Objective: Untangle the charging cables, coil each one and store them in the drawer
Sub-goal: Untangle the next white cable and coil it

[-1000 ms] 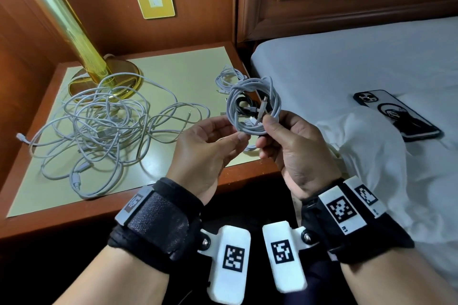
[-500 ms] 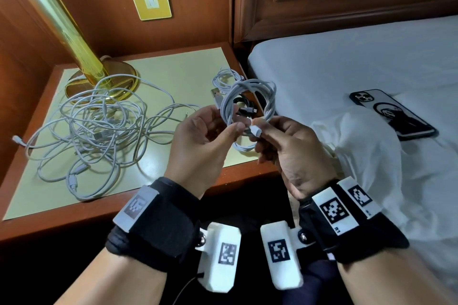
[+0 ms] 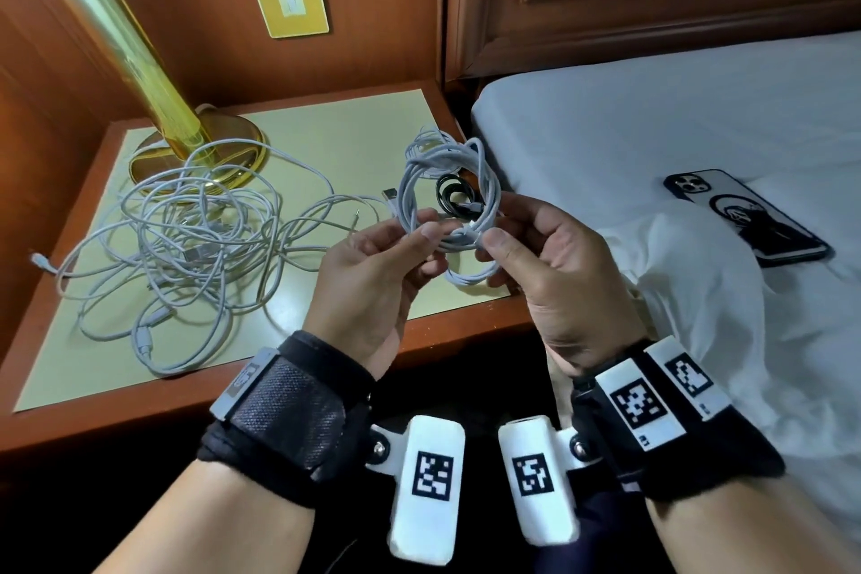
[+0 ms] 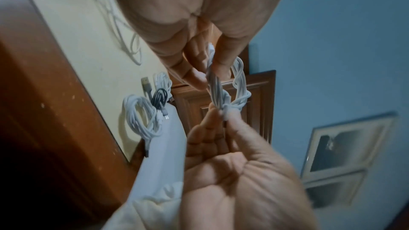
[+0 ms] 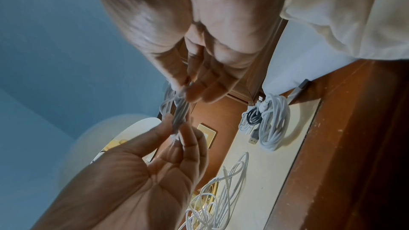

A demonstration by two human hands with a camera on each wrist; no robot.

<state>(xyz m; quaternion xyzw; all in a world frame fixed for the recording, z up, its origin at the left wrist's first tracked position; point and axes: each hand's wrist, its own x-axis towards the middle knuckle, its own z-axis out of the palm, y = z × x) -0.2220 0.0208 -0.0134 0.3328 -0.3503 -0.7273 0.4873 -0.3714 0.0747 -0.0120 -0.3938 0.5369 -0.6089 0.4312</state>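
A white cable coil (image 3: 490, 191) is held upright in the air over the nightstand's right edge. My left hand (image 3: 419, 231) pinches its lower left side between thumb and fingers. My right hand (image 3: 491, 240) pinches the cable end at its lower right. The left wrist view shows the same coil (image 4: 240, 83) between both hands, and in the right wrist view it (image 5: 179, 109) is blurred. A big tangle of white cables (image 3: 186, 238) lies on the nightstand (image 3: 326, 140). No drawer is in view.
Coiled cables lie at the nightstand's right edge: a white coil (image 4: 141, 116), a small black coil (image 3: 454, 196), and a USB plug (image 3: 389, 196). A brass lamp base (image 3: 233, 140) stands at the back left. On the bed (image 3: 652, 117) lies a phone (image 3: 745, 214).
The right hand moved from the coil's side to pinching the cable end at its lower edge. The left hand's pinch came in closer, and the coil sits a little lower.
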